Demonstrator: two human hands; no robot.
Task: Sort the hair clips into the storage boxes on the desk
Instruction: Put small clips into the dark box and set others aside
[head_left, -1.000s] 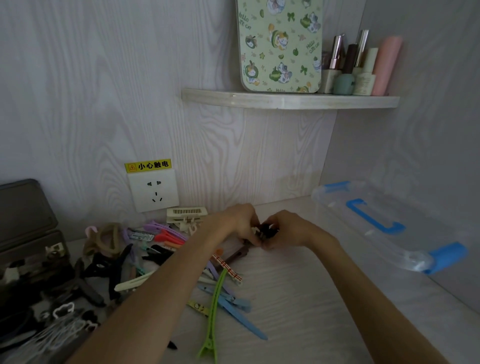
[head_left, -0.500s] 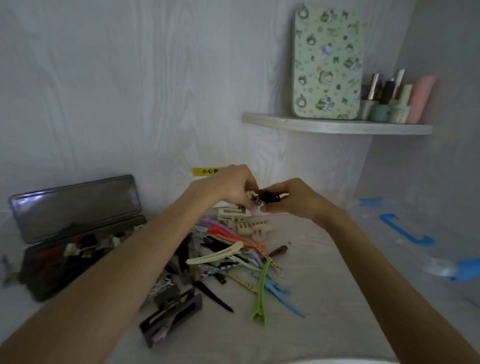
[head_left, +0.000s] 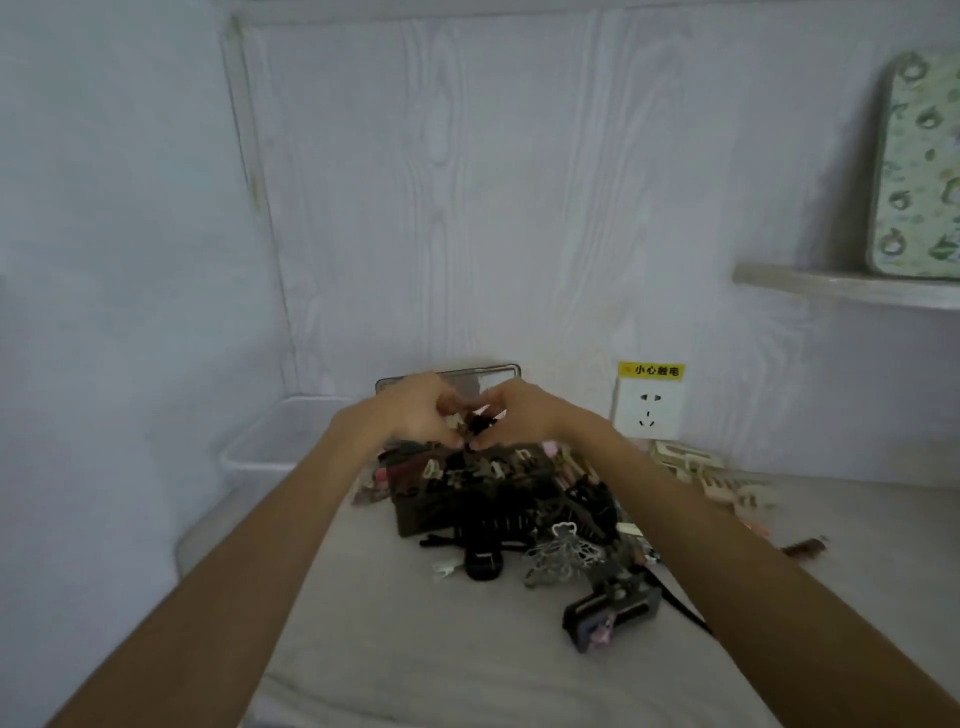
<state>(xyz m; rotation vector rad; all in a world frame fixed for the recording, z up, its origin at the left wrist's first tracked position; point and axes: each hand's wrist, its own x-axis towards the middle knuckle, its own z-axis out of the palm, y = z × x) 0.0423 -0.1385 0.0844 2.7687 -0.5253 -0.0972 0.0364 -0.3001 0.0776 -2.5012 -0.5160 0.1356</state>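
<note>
Hair clips (head_left: 475, 423), seemingly two, pinched between both hands (head_left: 470, 415) above open tin (head_left: 415, 512).

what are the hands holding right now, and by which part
Both hands, left hand and right hand, pinch a small dark hair clip between their fingertips, one at each end, above the open dark box.

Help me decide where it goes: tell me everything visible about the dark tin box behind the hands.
The tin box is dark, seemingly metal, and sits open on the desk by the wall. Its hinged lid stands upright, shiny inside. The tray is crowded with dark and beige clips. More clips lean against its front and right side. Both hands hover just above it.
</note>
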